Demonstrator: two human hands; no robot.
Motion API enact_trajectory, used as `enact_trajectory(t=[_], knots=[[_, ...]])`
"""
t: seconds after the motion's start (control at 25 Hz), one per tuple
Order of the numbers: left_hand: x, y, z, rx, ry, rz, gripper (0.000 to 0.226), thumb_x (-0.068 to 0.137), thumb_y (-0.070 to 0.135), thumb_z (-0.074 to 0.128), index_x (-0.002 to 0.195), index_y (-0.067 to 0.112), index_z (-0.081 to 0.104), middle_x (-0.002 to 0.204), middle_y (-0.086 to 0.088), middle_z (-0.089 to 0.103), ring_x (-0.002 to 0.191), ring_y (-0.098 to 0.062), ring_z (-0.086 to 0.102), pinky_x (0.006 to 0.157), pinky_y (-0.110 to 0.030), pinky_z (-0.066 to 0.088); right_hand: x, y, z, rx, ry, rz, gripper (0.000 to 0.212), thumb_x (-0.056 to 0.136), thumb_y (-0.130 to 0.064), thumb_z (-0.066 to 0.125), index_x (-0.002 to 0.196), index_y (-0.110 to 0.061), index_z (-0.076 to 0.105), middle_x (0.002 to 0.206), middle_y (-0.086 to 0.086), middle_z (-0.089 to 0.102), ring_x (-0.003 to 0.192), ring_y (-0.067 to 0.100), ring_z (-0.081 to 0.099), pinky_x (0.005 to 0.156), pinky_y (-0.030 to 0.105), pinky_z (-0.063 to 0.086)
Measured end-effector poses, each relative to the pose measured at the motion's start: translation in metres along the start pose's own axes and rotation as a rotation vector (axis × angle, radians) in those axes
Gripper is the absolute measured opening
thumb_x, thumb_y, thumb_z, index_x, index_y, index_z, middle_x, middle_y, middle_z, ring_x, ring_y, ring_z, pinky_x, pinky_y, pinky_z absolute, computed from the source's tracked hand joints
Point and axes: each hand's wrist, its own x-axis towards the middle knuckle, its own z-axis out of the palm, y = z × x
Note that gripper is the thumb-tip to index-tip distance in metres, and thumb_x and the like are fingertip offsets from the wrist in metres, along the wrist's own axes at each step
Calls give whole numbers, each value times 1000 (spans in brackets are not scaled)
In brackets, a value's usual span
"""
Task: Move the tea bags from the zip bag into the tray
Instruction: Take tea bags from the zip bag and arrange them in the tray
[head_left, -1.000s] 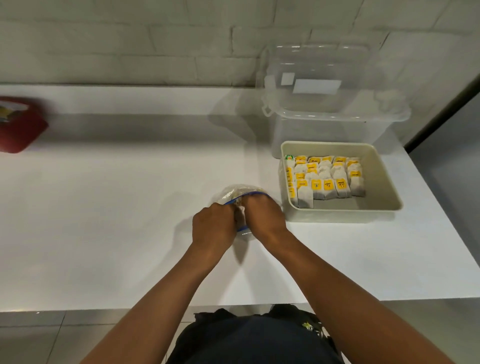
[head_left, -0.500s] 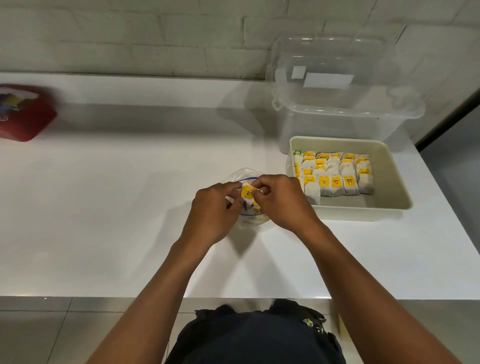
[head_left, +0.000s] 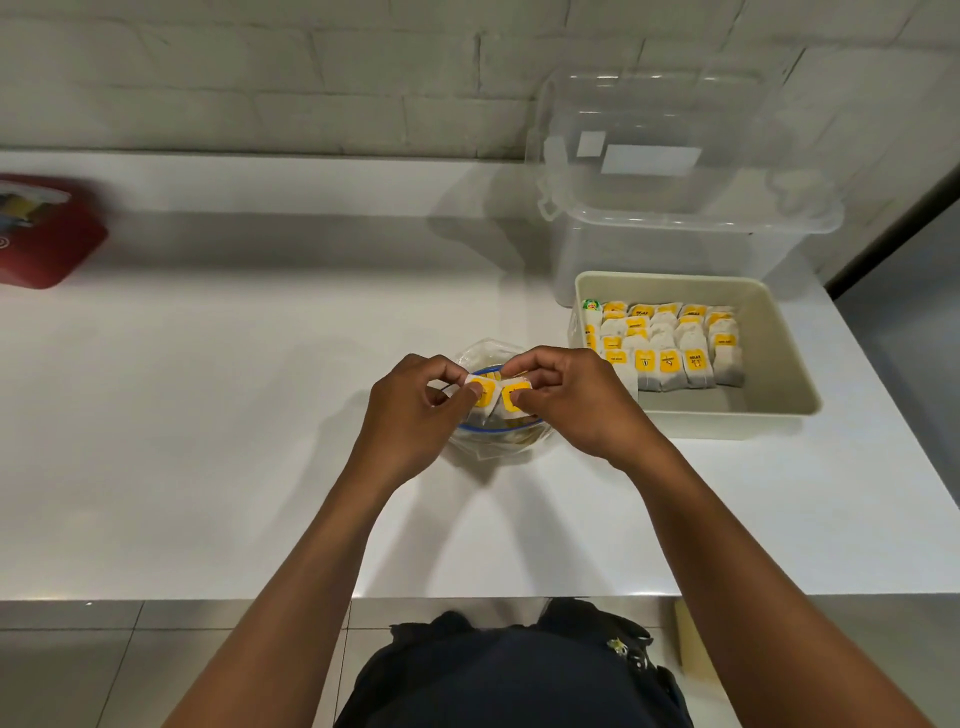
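A clear zip bag (head_left: 498, 447) with a blue rim stands open on the white table, a few tea bags still inside. Just above its mouth my left hand (head_left: 415, 415) pinches one white tea bag with a yellow tag (head_left: 480, 397). Beside it, my right hand (head_left: 576, 402) pinches a second tea bag with a yellow tag (head_left: 511, 401); the two bags touch side by side. To the right sits the beige tray (head_left: 779, 364), its left and back part filled with several rows of tea bags (head_left: 670, 345).
A clear plastic storage box (head_left: 675, 182) with its lid stands behind the tray against the brick wall. A red container (head_left: 41, 234) lies at the far left. The table's front edge runs just before my body.
Both hands came up out of the zip bag. One tea bag showed half a second ago; now each hand pinches its own, pulled slightly apart above the bag's mouth.
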Motion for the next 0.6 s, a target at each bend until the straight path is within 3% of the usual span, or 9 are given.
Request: enact_trajectory(t=[0.12,0.28,0.4,0.52,0.6], knots=[[1,6,-4,-27,10,-4,8,88,30,70,81,28,67,70,17,64,61,0,59,56,-9,40,0,-3,-7,-29,38,-18,23,85,-6,72,102,-21,71,78,-5,71,67,10,66,64,23,54],[3,20,-2,-72,24,52,8,90,26,68,83,29,65,75,19,67,64,-3,61,59,-15,48,-1,-8,-23,-136,79,-105,24,88,-11,66,107,-27,66,77,-7,67,66,6,60,66,21,49],[6,36,8,-77,16,75,10,89,22,67,84,29,64,75,17,65,64,-6,61,59,-20,48,-3,-4,-49,-137,151,-159,28,90,-10,61,110,-30,66,78,-3,65,69,13,60,72,27,49],[14,56,25,-133,16,74,10,88,19,68,85,29,65,79,12,66,70,-14,65,65,-31,54,3,8,-89,-313,342,-175,32,90,-12,61,115,-30,64,77,-12,62,71,5,58,74,14,42],[21,77,40,-119,-25,114,9,87,21,70,84,28,65,80,9,67,72,-15,67,67,-32,54,6,17,-119,-384,381,-146,34,89,-13,63,119,-31,62,87,-12,65,77,5,60,71,6,39]])
